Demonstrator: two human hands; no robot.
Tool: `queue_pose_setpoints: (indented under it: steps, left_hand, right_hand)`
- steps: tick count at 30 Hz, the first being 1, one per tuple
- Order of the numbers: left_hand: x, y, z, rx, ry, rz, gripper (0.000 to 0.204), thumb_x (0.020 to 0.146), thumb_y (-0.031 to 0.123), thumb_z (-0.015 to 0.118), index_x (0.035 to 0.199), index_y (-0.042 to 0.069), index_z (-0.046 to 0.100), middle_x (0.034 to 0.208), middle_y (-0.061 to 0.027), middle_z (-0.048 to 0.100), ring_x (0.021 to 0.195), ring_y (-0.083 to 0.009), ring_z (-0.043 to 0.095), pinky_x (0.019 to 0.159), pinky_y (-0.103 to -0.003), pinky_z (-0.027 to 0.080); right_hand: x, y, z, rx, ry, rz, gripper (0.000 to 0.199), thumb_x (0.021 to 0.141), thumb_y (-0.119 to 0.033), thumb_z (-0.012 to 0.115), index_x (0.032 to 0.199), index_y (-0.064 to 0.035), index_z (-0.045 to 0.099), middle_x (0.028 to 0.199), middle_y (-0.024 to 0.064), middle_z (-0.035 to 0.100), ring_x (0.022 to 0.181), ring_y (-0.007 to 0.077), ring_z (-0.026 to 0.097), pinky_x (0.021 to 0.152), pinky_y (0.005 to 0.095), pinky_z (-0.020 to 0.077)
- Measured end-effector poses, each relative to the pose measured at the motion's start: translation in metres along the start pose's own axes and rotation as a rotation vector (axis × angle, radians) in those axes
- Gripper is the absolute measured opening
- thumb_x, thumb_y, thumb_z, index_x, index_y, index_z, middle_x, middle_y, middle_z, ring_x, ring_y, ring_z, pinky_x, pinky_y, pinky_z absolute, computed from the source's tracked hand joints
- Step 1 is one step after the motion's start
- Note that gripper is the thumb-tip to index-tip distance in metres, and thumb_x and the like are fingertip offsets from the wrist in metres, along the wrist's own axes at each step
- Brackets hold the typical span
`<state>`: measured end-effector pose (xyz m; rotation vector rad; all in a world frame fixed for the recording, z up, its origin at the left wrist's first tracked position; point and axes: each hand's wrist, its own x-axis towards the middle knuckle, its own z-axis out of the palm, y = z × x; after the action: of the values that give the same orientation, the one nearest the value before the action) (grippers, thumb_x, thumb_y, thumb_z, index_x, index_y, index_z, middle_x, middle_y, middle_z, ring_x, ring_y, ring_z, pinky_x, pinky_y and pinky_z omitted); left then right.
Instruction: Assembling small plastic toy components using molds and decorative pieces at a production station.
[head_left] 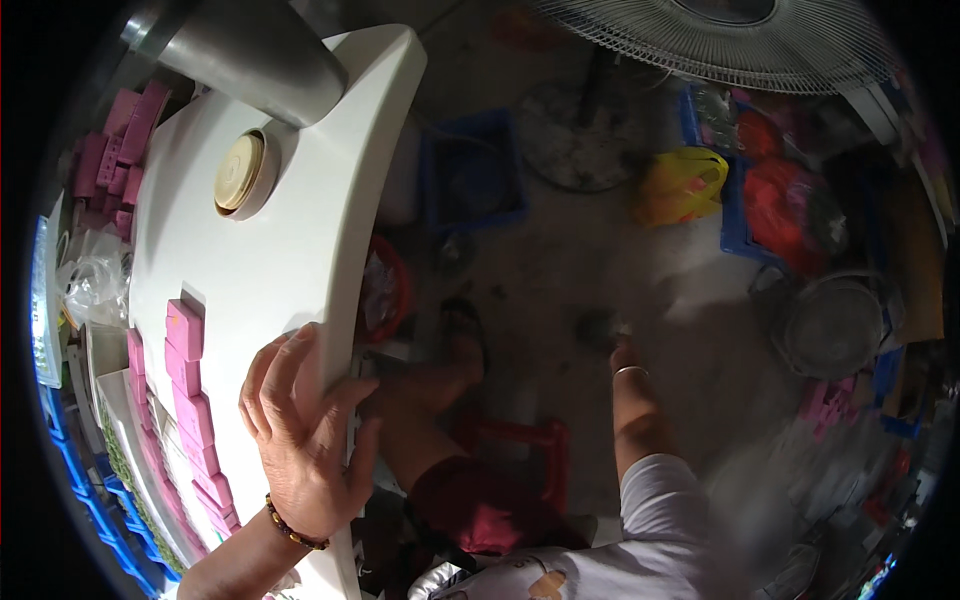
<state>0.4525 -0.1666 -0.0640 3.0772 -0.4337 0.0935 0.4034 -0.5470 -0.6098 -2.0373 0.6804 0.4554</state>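
Observation:
My left hand [312,435] rests at the near edge of a white table [290,240], palm down, fingers apart and holding nothing. To its left, a row of small pink boxes [192,415] runs along the tabletop. Farther back on the table are a round cream-coloured tin or dish [242,178] and a silver metal cylinder [245,60]. My right hand [624,352] reaches down over the dark floor, off the table. A small dim shape [597,326] lies close to it. Shadow and the angle hide its fingers, so any grip is unclear.
Under a standing fan [740,45] lie a yellow plastic bag [685,185], red bags [785,210] and a blue crate [472,170]. A red stool [555,460] stands beside my leg. More pink boxes [120,150] and blue trays [80,490] line the table's far left side.

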Motion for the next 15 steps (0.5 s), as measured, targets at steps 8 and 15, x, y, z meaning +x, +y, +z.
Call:
queue_pose_setpoints:
  steps: [8,15]
  left_hand:
    - [0.002,-0.001,0.008,-0.045,0.046,0.035,0.037,0.066,0.013,0.072,0.103,0.011,0.068,0.141,-0.0197,0.042,0.127,-0.0437,0.042,0.103,-0.053,0.033]
    - [-0.003,-0.005,-0.002,0.002,0.008,0.023,0.037,0.068,0.011,0.07,0.104,0.01,0.066,0.142,-0.0219,0.04,0.128,-0.0451,0.039,0.104,-0.055,0.032]
  right_hand:
    - [0.13,-0.043,-0.098,1.142,0.578,0.432,0.028,0.101,-0.022,0.05,0.124,-0.0069,0.059,0.121,0.0087,0.06,0.11,0.02,0.059,0.08,0.028,0.0577]
    - [0.081,-0.058,-0.066,0.981,0.385,0.532,0.028,0.096,-0.02,0.059,0.123,-0.0116,0.061,0.112,0.006,0.06,0.097,0.0222,0.06,0.075,0.0304,0.0581]
